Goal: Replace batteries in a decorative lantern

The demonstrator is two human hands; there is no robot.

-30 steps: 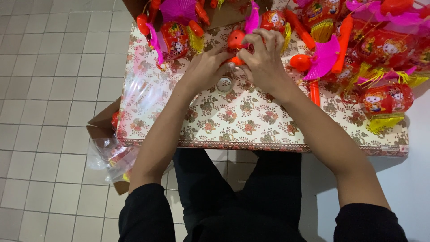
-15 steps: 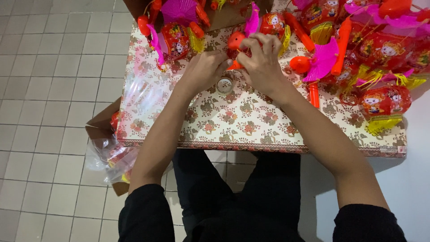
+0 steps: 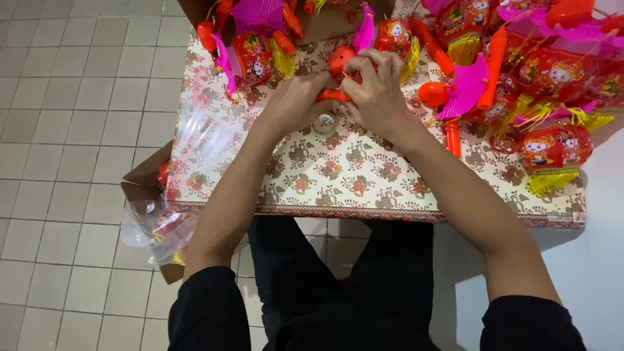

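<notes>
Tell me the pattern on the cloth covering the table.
The tablecloth is pale with repeating brown and red flower motifs, seen in the head view.

Free room at the near edge, clutter at the far edge

The table point(image 3: 364, 188) lies bare along its near edge; red lanterns point(image 3: 552, 146) and pink fans point(image 3: 465, 88) crowd its far edge and right corner.

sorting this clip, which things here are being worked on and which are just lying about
In hand:
- left hand and right hand, both on the orange plastic piece
- small round white part, on the cloth just below the hands

Lying about:
- red lanterns with yellow tassels
- pink fans
- orange sticks
- clear plastic bags
- cardboard box
- floral tablecloth
</notes>
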